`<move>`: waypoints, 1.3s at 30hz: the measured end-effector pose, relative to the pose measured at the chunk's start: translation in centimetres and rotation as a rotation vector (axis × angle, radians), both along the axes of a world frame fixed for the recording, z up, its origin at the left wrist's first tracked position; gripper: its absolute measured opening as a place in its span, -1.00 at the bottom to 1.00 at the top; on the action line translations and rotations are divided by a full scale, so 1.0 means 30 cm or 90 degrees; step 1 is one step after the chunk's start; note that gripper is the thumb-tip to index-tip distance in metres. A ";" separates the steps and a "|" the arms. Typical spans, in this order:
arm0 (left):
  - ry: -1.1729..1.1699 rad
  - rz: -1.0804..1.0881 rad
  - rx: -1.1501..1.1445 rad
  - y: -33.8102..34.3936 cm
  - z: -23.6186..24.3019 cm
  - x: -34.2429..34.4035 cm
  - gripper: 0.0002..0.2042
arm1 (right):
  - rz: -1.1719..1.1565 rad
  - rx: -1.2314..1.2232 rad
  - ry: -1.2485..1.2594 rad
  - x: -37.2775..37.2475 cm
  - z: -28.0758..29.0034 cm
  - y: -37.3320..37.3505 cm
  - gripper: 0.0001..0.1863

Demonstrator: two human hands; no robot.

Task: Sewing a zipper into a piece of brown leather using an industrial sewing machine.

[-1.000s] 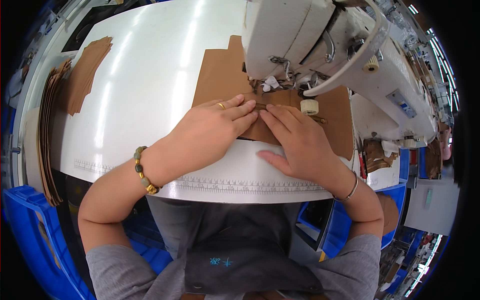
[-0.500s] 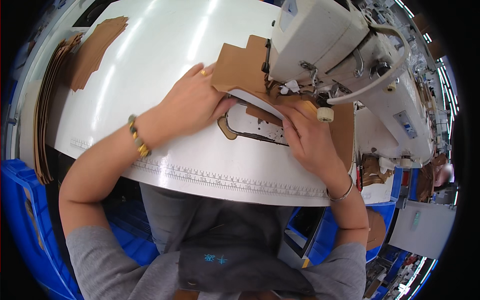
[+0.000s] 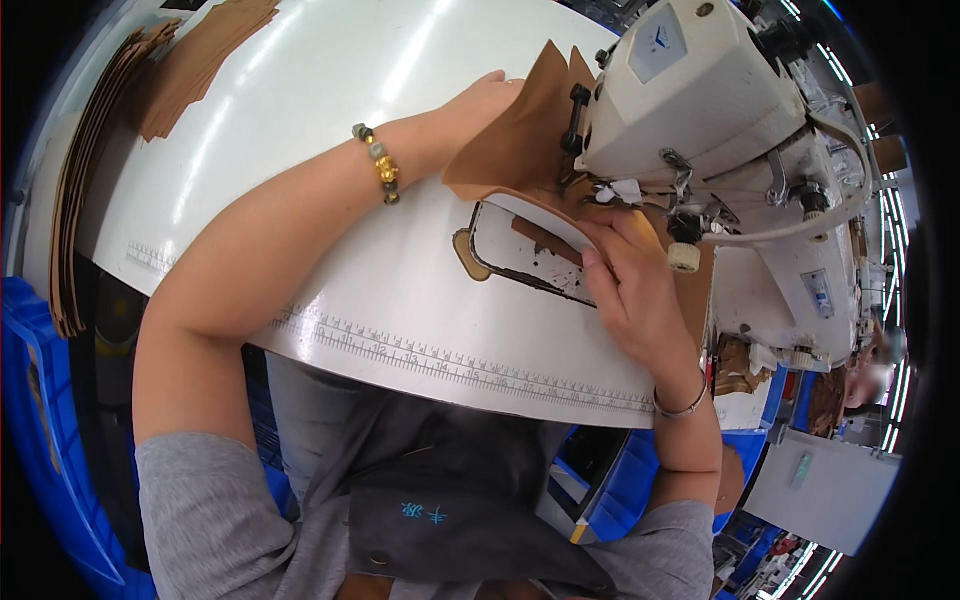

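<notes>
A brown, leather-like panel with a pale underside lies under the head of a white sewing machine, its left part bent upward. Reaching far across the table, my left hand is at the panel's raised left side; its fingers are mostly hidden behind it. Close to the needle area, my right hand pinches the panel's near edge, thumb below and fingers on top. A small white scrap shows by the presser foot, which is largely hidden.
The white table carries a printed ruler along its near edge. Brown cut pieces lie at the far left, beside a hanging stack. Blue bins stand below left and right. Brown scraps lie right of the machine.
My left hand has moved farther away and right, behind the panel, whose left part now stands bent up. My right hand keeps its pinch. The whole view has shifted slightly.
</notes>
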State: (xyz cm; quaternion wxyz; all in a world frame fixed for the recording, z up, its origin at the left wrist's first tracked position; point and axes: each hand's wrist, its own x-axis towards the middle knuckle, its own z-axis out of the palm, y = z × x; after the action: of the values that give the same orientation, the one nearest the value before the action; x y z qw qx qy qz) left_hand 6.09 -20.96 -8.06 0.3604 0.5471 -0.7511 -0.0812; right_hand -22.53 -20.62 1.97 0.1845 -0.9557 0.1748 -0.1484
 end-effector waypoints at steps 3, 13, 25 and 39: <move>-0.094 0.044 0.105 0.018 0.036 -0.004 -0.66 | 0.009 -0.005 0.023 -0.001 0.015 0.004 -0.73; -0.062 0.041 0.050 0.048 0.054 -0.013 -0.76 | 0.020 -0.022 0.083 -0.012 0.039 0.032 -0.70; -0.080 0.058 -0.053 0.081 0.084 -0.013 -0.77 | 0.046 -0.137 0.065 -0.003 -0.008 0.049 -0.51; 0.191 0.336 0.020 0.099 0.170 0.047 -0.67 | 0.095 -0.221 0.068 0.015 -0.040 0.047 -0.22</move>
State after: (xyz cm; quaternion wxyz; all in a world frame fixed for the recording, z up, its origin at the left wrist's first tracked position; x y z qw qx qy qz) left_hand 7.50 -18.00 -2.94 0.4675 0.7106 -0.5203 -0.0761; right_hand -22.07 -19.20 0.79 0.0180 -0.9900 0.0846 -0.1116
